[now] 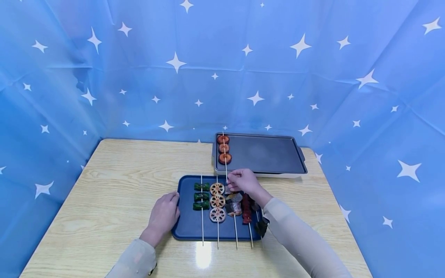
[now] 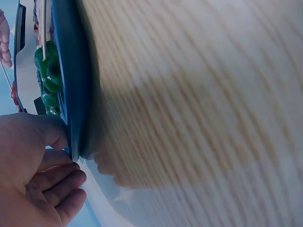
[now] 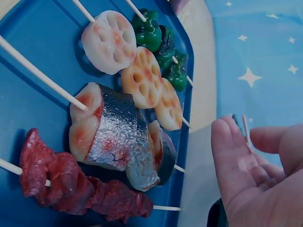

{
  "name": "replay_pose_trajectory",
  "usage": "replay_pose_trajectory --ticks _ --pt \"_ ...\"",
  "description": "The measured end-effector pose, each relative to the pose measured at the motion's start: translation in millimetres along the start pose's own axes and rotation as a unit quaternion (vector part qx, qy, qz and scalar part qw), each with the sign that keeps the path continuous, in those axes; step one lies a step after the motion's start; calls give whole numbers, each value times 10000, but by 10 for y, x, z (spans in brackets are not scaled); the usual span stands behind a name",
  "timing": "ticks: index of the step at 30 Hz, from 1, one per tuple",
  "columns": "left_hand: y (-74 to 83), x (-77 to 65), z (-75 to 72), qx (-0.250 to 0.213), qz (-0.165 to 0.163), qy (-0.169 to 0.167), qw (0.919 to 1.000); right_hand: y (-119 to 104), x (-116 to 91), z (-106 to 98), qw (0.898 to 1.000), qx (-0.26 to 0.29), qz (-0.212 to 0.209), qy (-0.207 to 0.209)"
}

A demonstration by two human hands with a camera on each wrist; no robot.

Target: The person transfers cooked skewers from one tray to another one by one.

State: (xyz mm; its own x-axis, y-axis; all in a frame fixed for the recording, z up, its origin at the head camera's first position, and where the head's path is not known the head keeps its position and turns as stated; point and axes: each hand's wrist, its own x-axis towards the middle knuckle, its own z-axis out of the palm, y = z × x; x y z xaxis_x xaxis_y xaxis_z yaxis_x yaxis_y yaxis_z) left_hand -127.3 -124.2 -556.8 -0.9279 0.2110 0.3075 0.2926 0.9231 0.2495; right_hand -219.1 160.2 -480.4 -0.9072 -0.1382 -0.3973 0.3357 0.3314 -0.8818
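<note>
My left hand [image 1: 163, 212] grips the left edge of a blue tray [image 1: 185, 222], pinching its rim between thumb and fingers in the left wrist view. With my right hand [image 1: 244, 181] I pinch the lower end of a skewer of reddish round slices [image 1: 225, 158]. Those slices lie along the left side of a dark griddle [image 1: 264, 154] behind the tray. On the tray are skewers of green pepper-like pieces [image 1: 201, 197], lotus root slices [image 1: 217, 215], fish pieces [image 3: 111, 127] and dark red meat [image 3: 71, 184]. My right forearm partly hides a dark skewer [image 1: 261, 227] at the right.
A light wood-grain table [image 1: 132, 166] carries both the tray and the griddle. Several skewer sticks poke past the tray's front edge. A blue curtain [image 1: 215, 96] with white stars hangs behind the table and along both sides.
</note>
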Motion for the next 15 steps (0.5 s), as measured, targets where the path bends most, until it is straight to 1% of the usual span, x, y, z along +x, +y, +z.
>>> replay_pose_trajectory --ticks 8,15 --pt "2 -7 -4 -9 -25 -53 10000 -48 18 -2 9997 80 -18 -228" --pt "6 -4 -13 -21 -51 -87 9999 -59 27 19 9994 183 -52 -286"
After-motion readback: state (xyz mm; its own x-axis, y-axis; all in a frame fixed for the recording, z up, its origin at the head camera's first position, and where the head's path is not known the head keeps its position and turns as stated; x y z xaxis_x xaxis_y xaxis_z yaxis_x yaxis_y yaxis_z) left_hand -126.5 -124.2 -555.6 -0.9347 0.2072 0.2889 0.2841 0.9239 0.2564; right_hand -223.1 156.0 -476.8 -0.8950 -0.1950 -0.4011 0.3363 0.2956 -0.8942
